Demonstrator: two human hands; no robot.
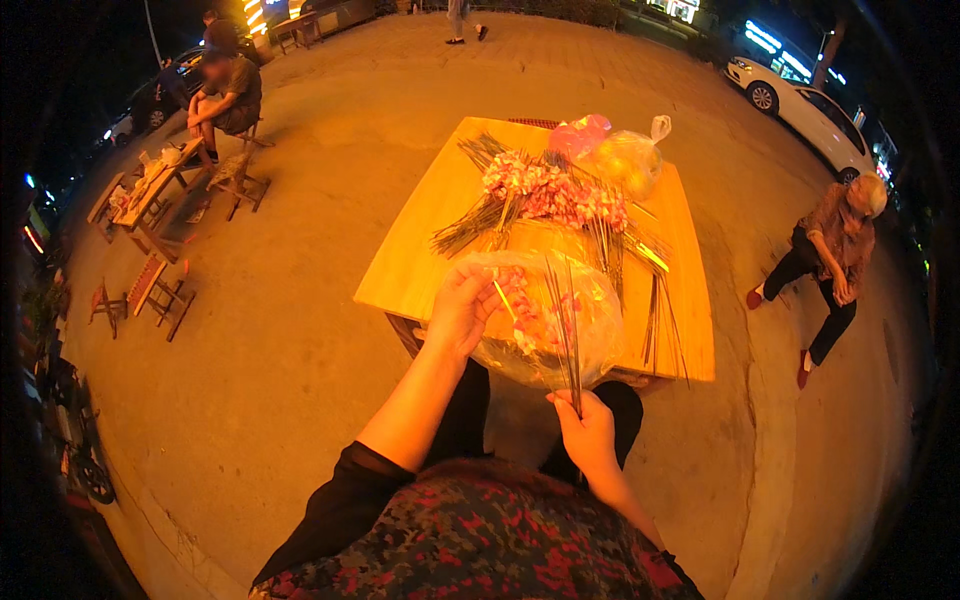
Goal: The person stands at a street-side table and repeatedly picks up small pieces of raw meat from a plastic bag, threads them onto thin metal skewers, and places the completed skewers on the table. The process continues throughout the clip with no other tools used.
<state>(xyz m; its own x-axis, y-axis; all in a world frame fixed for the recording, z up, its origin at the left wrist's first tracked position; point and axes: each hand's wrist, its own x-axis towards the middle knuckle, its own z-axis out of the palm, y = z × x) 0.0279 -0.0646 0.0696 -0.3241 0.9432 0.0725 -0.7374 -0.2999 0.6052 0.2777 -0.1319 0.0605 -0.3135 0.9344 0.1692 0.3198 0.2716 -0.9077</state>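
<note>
My right hand [585,424] grips a bundle of thin skewers [568,337], which point up and away from me across the right side of a clear plastic bag. That bag [600,330] lies spread at the near edge of a wooden table [405,255], with small pink and pale pieces of raw meat [529,319] in it. Over its left side, my left hand [465,307] has bent fingers close to the meat. A bright thin strip [504,300] shows beside the fingertips; whether they hold it is unclear. Farther back lies a heap of loaded meat skewers [555,191].
Knotted plastic bags [630,159] stand at the table's far right. Loose skewers [654,315] overhang its near right edge. A seated person [836,247] is to the right. Left are a low table [154,187], folding stools [150,285] and another seated person [232,94]. A white car [806,109] is parked beyond.
</note>
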